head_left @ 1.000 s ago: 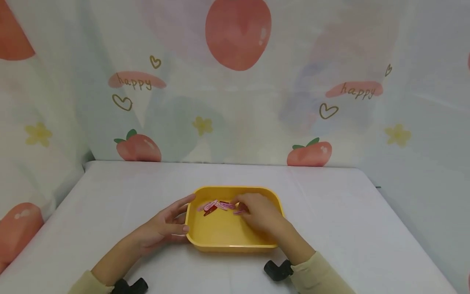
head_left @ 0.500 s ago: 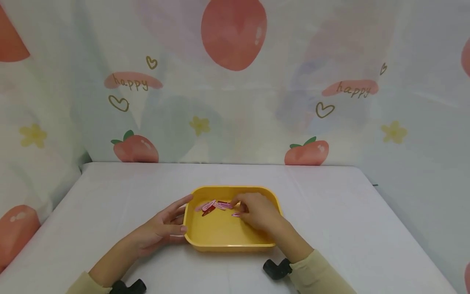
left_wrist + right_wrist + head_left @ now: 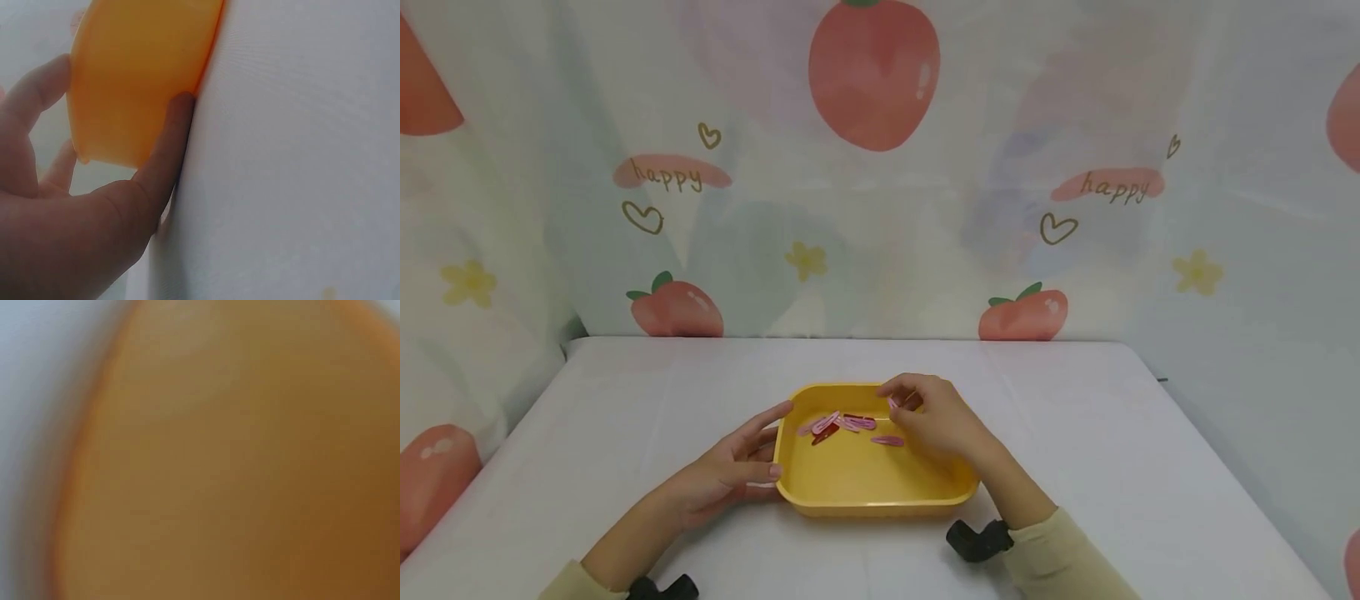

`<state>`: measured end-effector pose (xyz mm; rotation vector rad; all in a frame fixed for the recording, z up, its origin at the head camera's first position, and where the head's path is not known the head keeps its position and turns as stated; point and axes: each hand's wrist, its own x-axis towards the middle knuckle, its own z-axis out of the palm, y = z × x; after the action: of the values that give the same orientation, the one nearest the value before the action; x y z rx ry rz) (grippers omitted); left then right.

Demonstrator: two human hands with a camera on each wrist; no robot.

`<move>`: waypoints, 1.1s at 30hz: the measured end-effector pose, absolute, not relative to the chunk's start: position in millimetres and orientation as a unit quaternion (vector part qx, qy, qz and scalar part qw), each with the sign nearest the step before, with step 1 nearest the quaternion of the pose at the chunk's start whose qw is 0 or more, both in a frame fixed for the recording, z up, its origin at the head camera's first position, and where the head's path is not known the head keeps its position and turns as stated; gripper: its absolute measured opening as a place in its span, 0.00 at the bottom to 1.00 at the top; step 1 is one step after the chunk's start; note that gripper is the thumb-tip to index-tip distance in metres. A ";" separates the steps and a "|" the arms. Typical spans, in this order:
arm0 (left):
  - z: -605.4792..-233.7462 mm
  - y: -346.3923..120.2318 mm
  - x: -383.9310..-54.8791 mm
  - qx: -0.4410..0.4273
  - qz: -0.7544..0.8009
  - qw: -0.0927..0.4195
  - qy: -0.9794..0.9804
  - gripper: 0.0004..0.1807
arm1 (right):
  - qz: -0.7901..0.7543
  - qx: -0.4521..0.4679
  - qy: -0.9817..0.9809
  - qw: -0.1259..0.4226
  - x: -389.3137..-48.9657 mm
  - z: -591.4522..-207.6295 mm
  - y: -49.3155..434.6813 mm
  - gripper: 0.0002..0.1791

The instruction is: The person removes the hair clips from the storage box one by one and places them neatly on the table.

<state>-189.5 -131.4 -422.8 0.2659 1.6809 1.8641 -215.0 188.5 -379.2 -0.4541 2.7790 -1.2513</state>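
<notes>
Yellow tray [image 3: 865, 482] is braced at its left side by the spread left hand [image 3: 730, 467], presumably against sliding, and over it a pink clip [image 3: 892, 403], likely too slim for fuller gripping, is pinched by the right hand [image 3: 938, 418], loose clips [image 3: 887, 441] lying nearby.

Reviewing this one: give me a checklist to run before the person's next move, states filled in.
1. Left hand touching yellow tray: ok, at its left end.
2. Right hand pinching a pink clip: ok.
3. Lone pink clip apart from the clip pile: ok.
4. Exact number of clips in the pile: cannot tell, they overlap.
5. Right wrist view sharp: not ok, blurred.
</notes>
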 end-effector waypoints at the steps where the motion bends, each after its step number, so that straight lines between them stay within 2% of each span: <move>1: -422.9 -131.4 -189.3 0.101 0.704 0.305 0.633 0.45 | -0.422 -0.149 0.893 0.036 -215.3 -376.1 192.8 0.13; 14: -424.4 -134.4 -186.7 0.102 0.701 0.302 0.638 0.45 | -0.539 -0.120 0.832 0.048 -221.1 -343.0 247.2 0.17; 33: -424.4 -130.0 -186.7 0.100 0.695 0.302 0.645 0.44 | -0.563 -0.048 0.824 0.036 -234.1 -355.2 299.1 0.19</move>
<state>-186.7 -130.0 -424.4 0.2641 1.7097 1.8433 -234.1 299.1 -355.2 -0.1461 2.5311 -1.7307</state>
